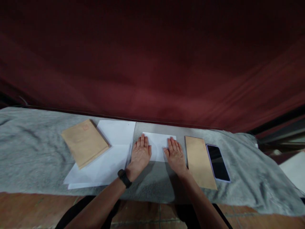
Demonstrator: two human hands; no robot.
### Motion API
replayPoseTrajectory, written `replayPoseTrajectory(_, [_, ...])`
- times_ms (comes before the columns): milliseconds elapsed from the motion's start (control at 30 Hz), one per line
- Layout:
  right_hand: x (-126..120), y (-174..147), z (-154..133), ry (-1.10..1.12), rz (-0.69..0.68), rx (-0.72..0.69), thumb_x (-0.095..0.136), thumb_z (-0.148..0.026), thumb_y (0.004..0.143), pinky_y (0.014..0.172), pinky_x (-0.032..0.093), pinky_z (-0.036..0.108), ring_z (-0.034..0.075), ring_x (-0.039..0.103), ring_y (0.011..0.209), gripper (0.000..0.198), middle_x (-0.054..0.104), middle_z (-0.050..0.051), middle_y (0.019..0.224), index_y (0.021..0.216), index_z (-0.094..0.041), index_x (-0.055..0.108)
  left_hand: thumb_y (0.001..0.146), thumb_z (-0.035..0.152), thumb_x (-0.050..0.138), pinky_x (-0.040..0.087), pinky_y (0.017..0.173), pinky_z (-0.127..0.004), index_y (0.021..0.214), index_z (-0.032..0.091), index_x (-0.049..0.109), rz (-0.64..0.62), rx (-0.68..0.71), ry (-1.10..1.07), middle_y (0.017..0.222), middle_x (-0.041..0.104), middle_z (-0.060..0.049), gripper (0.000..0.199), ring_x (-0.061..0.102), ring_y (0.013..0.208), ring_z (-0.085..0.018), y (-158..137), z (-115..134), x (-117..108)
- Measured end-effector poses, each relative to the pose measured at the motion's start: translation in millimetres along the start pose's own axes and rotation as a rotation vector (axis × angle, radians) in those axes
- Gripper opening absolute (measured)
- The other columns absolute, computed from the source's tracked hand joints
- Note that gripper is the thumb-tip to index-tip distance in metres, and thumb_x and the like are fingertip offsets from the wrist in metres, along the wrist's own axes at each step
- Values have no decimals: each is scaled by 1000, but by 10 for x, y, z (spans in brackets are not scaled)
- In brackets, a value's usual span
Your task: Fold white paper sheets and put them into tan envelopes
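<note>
A folded white sheet of paper (pixel 158 146) lies flat in front of me on the grey cloth. My left hand (pixel 141 151) rests palm down on its left end, fingers stretched out. On the right end lies my right hand (pixel 175 155), also flat, with its thumb pointing inward. Neither hand grips anything. Just right of my right hand is a brown envelope (pixel 199 162). To the left of my left hand spreads a stack of white paper sheets (pixel 114 162), and a pile of brown envelopes (pixel 84 143) sits partly on it.
A phone (pixel 218 162) with a purple edge lies beside the right envelope. Grey cloth (pixel 30 152) covers the long surface. A dark red curtain-like backdrop (pixel 152 79) rises along the far edge. Below the near edge is a tiled floor (pixel 147 216).
</note>
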State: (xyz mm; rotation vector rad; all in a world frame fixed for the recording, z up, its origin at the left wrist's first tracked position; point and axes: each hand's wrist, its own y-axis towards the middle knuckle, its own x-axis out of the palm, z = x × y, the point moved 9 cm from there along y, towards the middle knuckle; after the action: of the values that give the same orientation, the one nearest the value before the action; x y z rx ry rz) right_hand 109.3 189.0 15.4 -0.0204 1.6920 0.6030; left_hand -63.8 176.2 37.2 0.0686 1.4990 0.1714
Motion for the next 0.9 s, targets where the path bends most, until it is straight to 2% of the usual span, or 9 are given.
replayPoseTrajectory(167, [-6,7,-1,-4,-13,10,35,-42,106,118,29,45,28,42,143,57,42,17,156,152,-9,40,97,27,42,46,104,-50,144,5,49,6,-63,-95,150,49,-23,53,55,129,-35,78,-129,-48])
replayPoseTrajectory(333, [3,3,4,-11,-23,17,34,-42,106,118,29,45,28,42,143,57,42,17,156,152,-9,41,94,25,48,46,106,-45,141,5,51,46,-78,-233,126,65,-20,51,62,117,-31,162,-290,-44])
replayPoseTrajectory(433, [18,3,3,-17,-34,11,34,-42,106,119,29,46,29,41,143,57,41,17,157,152,-9,41,91,23,52,50,101,-42,141,8,51,35,-122,-321,119,66,-17,52,65,108,-29,184,-390,-25])
replayPoseTrajectory(600, [41,-2,18,-21,-33,12,34,-43,106,118,30,46,29,42,143,58,41,17,157,152,-9,41,86,13,53,55,95,-35,142,13,51,-34,-191,-443,117,65,-13,56,68,100,-24,195,-488,27])
replayPoseTrajectory(900, [32,-22,40,-14,-40,12,35,-42,106,118,30,46,29,42,143,57,42,17,157,151,-9,42,82,6,55,55,97,-35,137,16,59,-84,-174,-535,109,68,-9,56,69,95,-21,192,-494,109])
